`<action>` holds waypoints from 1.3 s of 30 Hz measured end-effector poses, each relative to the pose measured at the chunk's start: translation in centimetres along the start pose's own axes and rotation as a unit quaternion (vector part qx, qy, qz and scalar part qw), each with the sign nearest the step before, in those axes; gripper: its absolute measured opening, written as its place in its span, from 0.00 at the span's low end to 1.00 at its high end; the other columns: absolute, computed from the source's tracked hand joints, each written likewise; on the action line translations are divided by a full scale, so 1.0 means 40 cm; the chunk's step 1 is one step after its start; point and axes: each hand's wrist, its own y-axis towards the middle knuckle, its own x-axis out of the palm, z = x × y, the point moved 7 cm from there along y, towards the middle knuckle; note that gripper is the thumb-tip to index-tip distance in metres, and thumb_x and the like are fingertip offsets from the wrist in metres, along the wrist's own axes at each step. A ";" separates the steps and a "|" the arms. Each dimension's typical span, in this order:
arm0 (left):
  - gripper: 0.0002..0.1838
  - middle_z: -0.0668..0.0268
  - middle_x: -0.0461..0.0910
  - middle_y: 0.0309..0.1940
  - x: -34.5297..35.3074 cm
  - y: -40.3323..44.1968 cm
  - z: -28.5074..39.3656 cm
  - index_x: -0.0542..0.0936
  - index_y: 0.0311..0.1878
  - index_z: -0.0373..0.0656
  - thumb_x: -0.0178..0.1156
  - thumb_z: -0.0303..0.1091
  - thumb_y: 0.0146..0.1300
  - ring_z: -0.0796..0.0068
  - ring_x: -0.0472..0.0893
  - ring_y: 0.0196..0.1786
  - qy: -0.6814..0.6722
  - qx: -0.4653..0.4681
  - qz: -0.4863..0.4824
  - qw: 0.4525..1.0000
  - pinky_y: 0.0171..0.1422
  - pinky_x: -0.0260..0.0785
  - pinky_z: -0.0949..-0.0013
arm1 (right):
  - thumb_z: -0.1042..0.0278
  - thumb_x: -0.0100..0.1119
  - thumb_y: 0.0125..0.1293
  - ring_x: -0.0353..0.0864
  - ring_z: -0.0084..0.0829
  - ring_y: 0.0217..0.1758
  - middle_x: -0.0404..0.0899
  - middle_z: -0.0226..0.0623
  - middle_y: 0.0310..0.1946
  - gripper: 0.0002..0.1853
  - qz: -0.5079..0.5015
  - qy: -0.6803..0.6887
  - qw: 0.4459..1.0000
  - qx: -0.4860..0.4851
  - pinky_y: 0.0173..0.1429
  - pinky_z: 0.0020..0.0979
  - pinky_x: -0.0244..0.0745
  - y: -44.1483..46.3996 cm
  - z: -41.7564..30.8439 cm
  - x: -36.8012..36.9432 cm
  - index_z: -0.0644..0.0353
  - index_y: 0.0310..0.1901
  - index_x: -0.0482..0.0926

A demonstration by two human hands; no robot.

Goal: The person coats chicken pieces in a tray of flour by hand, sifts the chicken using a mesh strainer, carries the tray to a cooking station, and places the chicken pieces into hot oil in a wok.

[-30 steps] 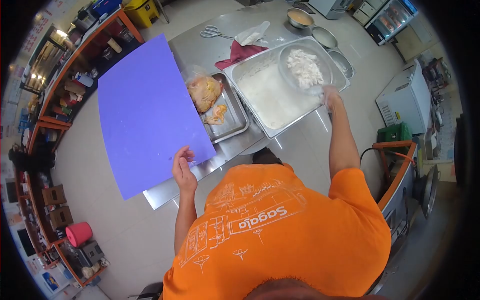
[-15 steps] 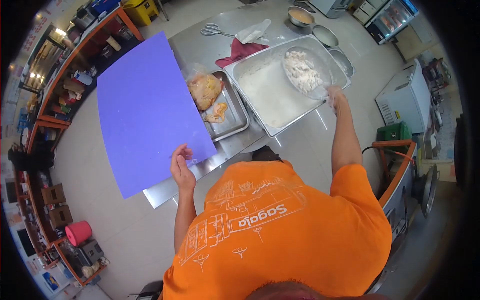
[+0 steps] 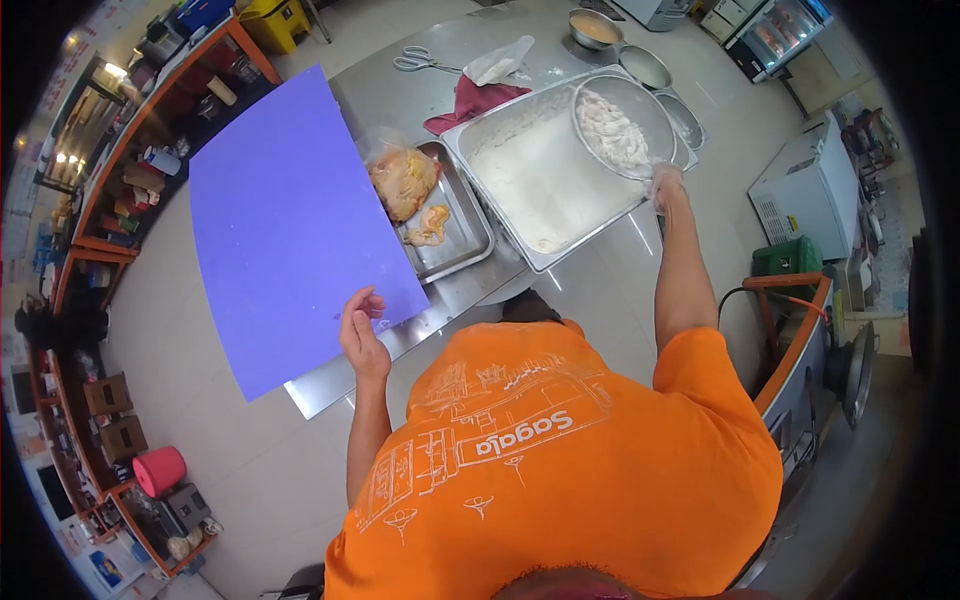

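My right hand (image 3: 668, 187), in a clear glove, grips the near edge of a round mesh sieve (image 3: 650, 110) that holds floury white pieces (image 3: 612, 132). The sieve is over the far right part of a deep metal pan (image 3: 535, 262) of white flour (image 3: 535, 185). My left hand (image 3: 364, 325) is bare and holds nothing, its fingers apart and slightly curled, near the corner of a purple board (image 3: 290, 240). Between board and pan, a shallow metal tray (image 3: 468, 255) bears raw yellowish meat (image 3: 404, 182) and a smaller piece (image 3: 430, 226).
Scissors (image 3: 422, 60), a dark red cloth (image 3: 478, 104) and a white plastic bag (image 3: 498, 62) lie behind the pan. Metal bowls (image 3: 596, 30), (image 3: 645, 67) stand at the back right. The steel table's near edge (image 3: 325, 398) shows below the board.
The sieve has tilted and shifted about over the pan, and the white pieces in it have moved. My right hand has stayed on its edge. My left hand has barely moved.
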 end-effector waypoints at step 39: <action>0.25 0.62 0.79 0.41 -0.004 -0.012 0.015 0.78 0.55 0.34 0.40 0.46 0.81 0.72 0.77 0.44 0.003 0.005 -0.007 1.000 0.49 0.69 0.68 | 0.65 0.57 0.66 0.68 0.29 0.24 0.71 0.35 0.27 0.08 0.029 -0.238 0.970 0.036 0.22 0.36 0.66 -0.279 -0.086 0.135 0.61 0.36 0.77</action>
